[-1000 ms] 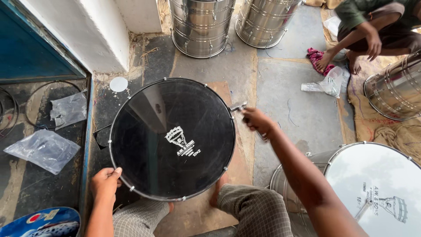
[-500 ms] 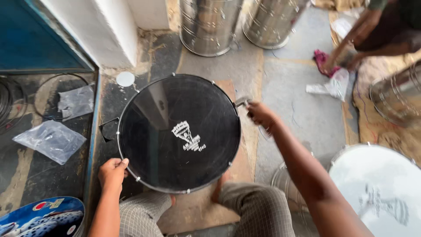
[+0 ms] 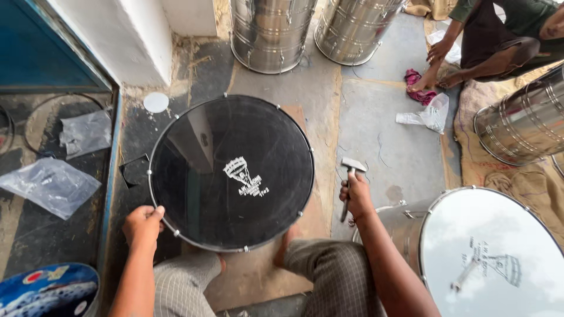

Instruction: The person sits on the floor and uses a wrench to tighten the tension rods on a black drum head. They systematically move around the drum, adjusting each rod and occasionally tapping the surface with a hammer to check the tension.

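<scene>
Head view is showing the left hand (image 3: 143, 225) gripping the rim of the black-headed drum (image 3: 231, 172) lying on the floor, hoop already seated, while the right hand (image 3: 355, 194) is closing around a small hammer (image 3: 349, 182) beside it, tapping seemingly unfinished.

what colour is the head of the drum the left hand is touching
Glossy black with a small white emblem near its middle, on the drum by the left hand; the head view shows it.
</scene>
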